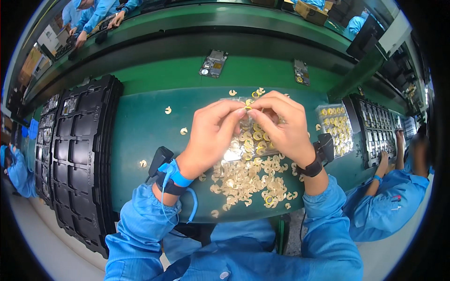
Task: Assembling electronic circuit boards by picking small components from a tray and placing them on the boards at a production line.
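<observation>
Over the middle of the green bench, my left hand (211,131) and my right hand (287,126) meet fingertip to fingertip. Thumbs and forefingers of both pinch a small round piece with a yellow rim (248,108), mostly covered by the fingers. Beneath them lies a clear plastic tray (230,153) with several yellow-rimmed round pieces in it, partly hidden by my hands. A heap of cream-coloured, crescent-shaped pieces (241,181) spreads on the bench nearer to me. My left wrist wears a blue strap (174,173) with a coiled cord; dark bands circle both wrists.
Another clear tray of yellow-rimmed pieces (335,125) lies to the right. Two circuit boards (213,63) (301,72) rest at the back. Black compartment trays (77,157) stand at left; another black tray (376,126) holds boards at right, beside a co-worker's sleeve (389,201).
</observation>
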### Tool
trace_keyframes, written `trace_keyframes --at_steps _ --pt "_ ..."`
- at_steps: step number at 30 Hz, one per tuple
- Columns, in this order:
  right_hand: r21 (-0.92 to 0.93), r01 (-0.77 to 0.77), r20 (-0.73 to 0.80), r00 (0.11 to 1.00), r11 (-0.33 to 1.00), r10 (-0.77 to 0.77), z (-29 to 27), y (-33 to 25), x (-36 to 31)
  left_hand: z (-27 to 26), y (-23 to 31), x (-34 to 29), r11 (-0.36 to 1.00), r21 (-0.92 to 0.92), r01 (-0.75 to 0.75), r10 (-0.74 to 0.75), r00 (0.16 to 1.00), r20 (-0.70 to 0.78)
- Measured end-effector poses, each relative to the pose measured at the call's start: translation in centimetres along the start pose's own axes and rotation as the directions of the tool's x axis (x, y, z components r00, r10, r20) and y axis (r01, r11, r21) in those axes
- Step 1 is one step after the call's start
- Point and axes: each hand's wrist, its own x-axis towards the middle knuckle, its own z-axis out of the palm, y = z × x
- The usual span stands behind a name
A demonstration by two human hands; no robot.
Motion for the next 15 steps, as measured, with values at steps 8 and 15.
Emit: trace_keyframes --at_steps 8,15 --pt "0.116 -0.149 -0.078 0.984 0.982 0.159 0.7 0.8 -0.6 0.4 1.4 0.0 0.996 0.074 0.052 -0.047 0.997 -0.061" --pt "0.326 -0.255 -0.194 0.924 0.91 0.329 0.6 3.1 0.7 -8.5 -3.6 8.9 0.606 0.792 0.077 0.123 0.974 -0.188"
